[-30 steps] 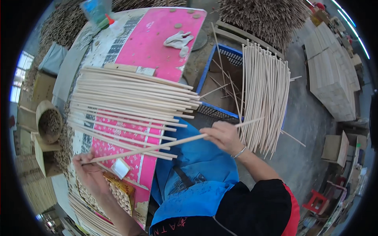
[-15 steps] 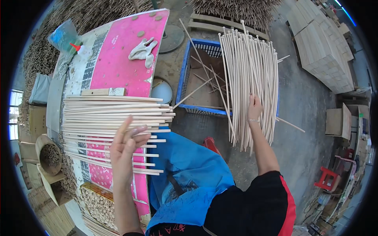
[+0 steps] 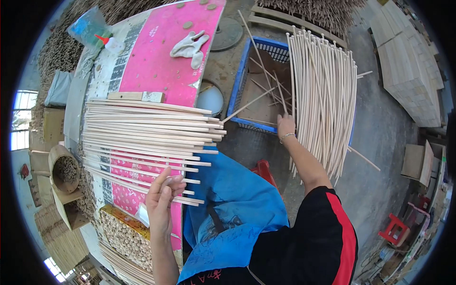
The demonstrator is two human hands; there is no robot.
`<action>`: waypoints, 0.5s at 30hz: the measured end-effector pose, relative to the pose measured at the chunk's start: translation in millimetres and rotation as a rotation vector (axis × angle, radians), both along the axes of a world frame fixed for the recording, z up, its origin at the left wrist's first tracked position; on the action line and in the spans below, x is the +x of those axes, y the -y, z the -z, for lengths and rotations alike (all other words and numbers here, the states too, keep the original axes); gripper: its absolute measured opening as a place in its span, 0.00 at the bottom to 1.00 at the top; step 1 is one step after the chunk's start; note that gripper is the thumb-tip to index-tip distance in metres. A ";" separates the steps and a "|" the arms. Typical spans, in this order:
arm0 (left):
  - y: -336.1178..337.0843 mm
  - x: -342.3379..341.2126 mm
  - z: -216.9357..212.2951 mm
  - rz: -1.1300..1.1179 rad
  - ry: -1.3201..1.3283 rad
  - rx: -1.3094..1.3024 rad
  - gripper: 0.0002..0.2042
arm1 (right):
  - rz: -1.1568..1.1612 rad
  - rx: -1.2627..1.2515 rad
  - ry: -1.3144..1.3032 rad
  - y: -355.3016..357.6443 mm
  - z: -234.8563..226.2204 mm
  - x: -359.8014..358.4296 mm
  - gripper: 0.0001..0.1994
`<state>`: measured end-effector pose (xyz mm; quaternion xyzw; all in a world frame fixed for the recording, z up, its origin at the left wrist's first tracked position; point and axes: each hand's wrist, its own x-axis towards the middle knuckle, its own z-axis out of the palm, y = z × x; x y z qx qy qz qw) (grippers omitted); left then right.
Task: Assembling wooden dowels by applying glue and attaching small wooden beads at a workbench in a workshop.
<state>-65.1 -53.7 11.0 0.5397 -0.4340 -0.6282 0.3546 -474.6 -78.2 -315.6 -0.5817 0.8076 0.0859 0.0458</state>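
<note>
In the head view, your right hand (image 3: 286, 126) is at the near edge of the blue crate (image 3: 240, 78), fingers drawn together at the lower end of a loose stick (image 3: 280, 88); you cannot tell from here whether they pinch it. That stick leans among others crossed inside the crate, so a sharp pull could snag or drag its neighbours. Your right forearm is just beside the knobbed sticks (image 3: 323, 104) heaped over the crate's right side, their plain ends jutting past its near edge; a bump there could slide several to the floor. Your left hand (image 3: 164, 192) is loosely spread, palm up, nothing visible in it, over the plain sticks (image 3: 147, 126) on the table (image 3: 156, 71). Their ends overhang the table's right edge unevenly, so a brush from your wrist or the blue apron (image 3: 237, 199) could roll some out of line. The plain sticks are pale, slim, smooth-looking wooden rods with blunt-cut ends; the heaped ones carry small rounded heads. By the table's near edge, a tray of round wooden knobs (image 3: 126, 240) gives a pebbly surface, while the limp white glove (image 3: 190, 47) lies crumpled on glossy pink near the far right corner.
</note>
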 end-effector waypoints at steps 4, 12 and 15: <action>-10.3 7.8 0.2 -0.025 -0.014 0.006 0.23 | 0.041 0.206 -0.116 11.3 6.7 -12.0 0.07; -24.4 26.5 8.1 -0.108 -0.032 0.028 0.21 | 0.182 -0.400 0.664 -23.1 -24.0 6.4 0.18; -26.0 31.9 8.5 -0.132 -0.049 0.029 0.20 | 0.205 -0.620 0.810 -58.7 -56.0 2.4 0.20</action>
